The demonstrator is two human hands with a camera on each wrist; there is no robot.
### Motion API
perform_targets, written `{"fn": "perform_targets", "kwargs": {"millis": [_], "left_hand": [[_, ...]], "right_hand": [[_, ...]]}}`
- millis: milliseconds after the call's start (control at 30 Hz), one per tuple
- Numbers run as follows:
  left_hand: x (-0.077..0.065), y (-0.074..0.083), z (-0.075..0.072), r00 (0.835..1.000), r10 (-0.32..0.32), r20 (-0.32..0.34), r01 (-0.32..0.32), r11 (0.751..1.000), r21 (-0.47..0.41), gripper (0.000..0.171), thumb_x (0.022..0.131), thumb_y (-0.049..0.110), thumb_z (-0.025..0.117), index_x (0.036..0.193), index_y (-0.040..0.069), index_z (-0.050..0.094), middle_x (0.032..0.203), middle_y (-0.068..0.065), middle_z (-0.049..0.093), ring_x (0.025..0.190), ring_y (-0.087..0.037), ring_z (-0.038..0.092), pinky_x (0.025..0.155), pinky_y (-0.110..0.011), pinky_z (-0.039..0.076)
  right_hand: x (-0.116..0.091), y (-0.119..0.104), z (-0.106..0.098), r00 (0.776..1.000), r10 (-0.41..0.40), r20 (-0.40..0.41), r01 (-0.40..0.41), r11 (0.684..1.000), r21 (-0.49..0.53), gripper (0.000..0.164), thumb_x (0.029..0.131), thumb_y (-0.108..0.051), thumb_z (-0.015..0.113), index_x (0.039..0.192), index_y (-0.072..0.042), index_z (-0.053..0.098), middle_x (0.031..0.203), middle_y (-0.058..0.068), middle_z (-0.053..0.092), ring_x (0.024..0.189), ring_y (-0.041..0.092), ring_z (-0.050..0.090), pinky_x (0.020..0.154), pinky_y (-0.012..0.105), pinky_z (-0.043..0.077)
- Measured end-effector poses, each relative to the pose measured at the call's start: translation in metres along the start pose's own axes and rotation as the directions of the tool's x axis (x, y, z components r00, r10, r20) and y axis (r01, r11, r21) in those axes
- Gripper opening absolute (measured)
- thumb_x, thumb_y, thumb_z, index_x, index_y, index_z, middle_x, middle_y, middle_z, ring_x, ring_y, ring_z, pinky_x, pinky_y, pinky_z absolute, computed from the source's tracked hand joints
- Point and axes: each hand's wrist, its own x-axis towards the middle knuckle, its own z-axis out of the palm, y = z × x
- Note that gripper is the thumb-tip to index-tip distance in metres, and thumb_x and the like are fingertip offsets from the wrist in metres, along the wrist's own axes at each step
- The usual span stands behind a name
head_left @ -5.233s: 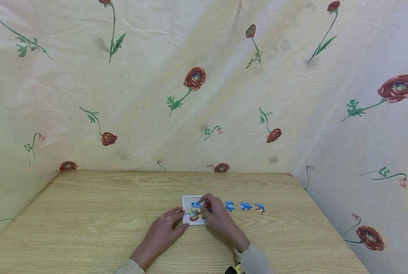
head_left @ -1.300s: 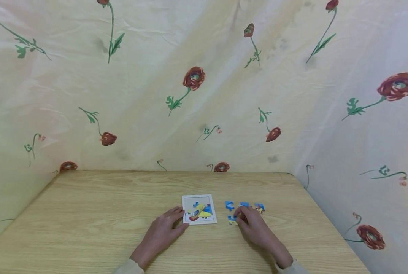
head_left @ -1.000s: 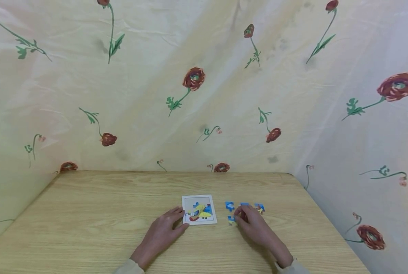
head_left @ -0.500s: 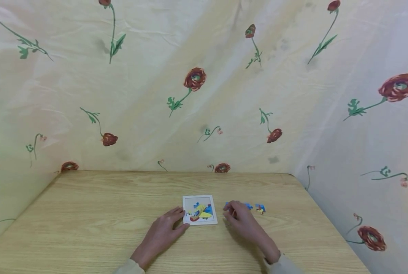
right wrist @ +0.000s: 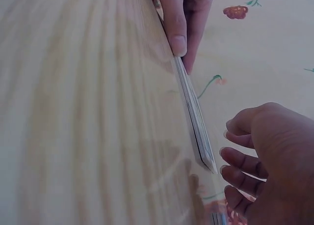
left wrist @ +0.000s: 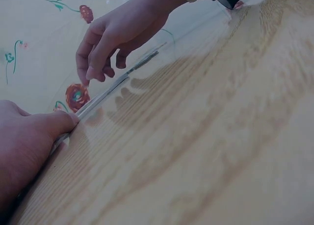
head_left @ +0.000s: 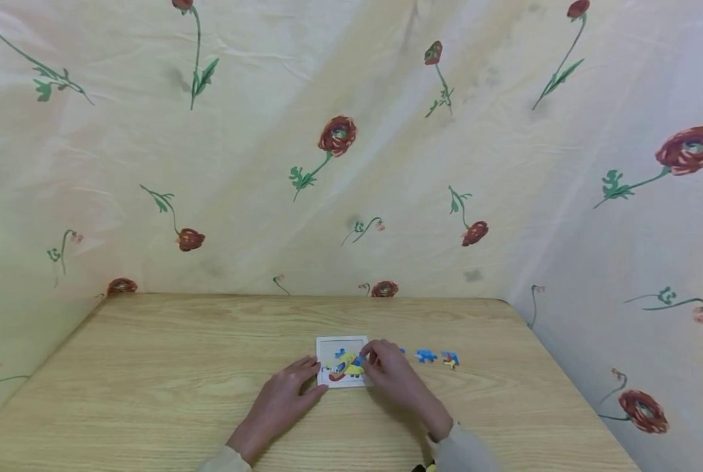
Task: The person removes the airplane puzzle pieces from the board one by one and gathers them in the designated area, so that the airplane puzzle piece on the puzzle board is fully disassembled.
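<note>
A small white-framed jigsaw puzzle tray (head_left: 342, 339) lies on the table, with a yellow cartoon plane and some blue sky pieces in it; its upper part is bare. My left hand (head_left: 286, 390) holds the tray's near left corner between thumb and fingers. Just over the tray's right edge hovers my right hand (head_left: 389, 367), fingers loosely bent. In the right wrist view no piece shows in the right hand (right wrist: 274, 156). Loose jigsaw pieces lie to the right: a blue one (head_left: 426, 355), one with red and yellow (head_left: 450, 359), and another partly covered by the right hand.
The tray stands on a wood-grain table (head_left: 180, 367). Behind and at both sides hangs a pale cloth with red flowers (head_left: 336, 136), meeting the table's far edge. A dark and yellow item (head_left: 424, 467) shows by the right sleeve.
Over five seconds, my right hand took a blue piece from the tray and left a blue-and-yellow piece on the table at right. It has since moved left, back to the tray. The left hand stays put.
</note>
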Motion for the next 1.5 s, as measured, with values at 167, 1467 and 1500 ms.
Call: {"fn": "perform_targets", "kwargs": {"millis": [167, 1467, 1500], "left_hand": [[0.0, 0.0, 0.001, 1.0, 0.016, -0.01, -0.016, 1.0, 0.015, 0.047, 0.097, 0.034, 0.073, 0.128, -0.002, 0.071, 0.139, -0.019, 0.063, 0.129, -0.037, 0.059, 0.104, -0.054, 0.05], [0.001, 0.0, 0.001, 1.0, 0.011, -0.007, -0.011, 1.0, 0.015, 0.044, 0.098, 0.033, 0.073, 0.127, -0.001, 0.072, 0.138, -0.018, 0.064, 0.129, -0.036, 0.06, 0.102, -0.054, 0.051], [0.001, 0.0, 0.001, 1.0, 0.011, -0.009, -0.011, 1.0, 0.016, 0.044, 0.098, 0.033, 0.073, 0.127, -0.001, 0.072, 0.138, -0.018, 0.064, 0.129, -0.036, 0.06, 0.102, -0.054, 0.051]], "right_hand": [[0.007, -0.006, 0.009, 1.0, -0.018, 0.004, 0.018, 0.999, -0.045, 0.009, 0.099, -0.004, 0.066, 0.108, -0.004, 0.066, 0.092, -0.003, 0.055, 0.089, 0.017, 0.049, 0.072, 0.029, 0.046], [0.025, -0.018, 0.033, 0.993, 0.116, 0.019, -0.109, 0.97, -0.217, 0.026, 0.098, -0.014, 0.071, 0.119, -0.004, 0.062, 0.099, 0.004, 0.051, 0.095, 0.024, 0.043, 0.079, 0.041, 0.04], [0.025, -0.018, 0.033, 0.993, 0.115, 0.019, -0.109, 0.971, -0.212, 0.026, 0.098, -0.014, 0.071, 0.12, -0.004, 0.061, 0.099, 0.004, 0.051, 0.094, 0.024, 0.043, 0.079, 0.041, 0.04]]}}
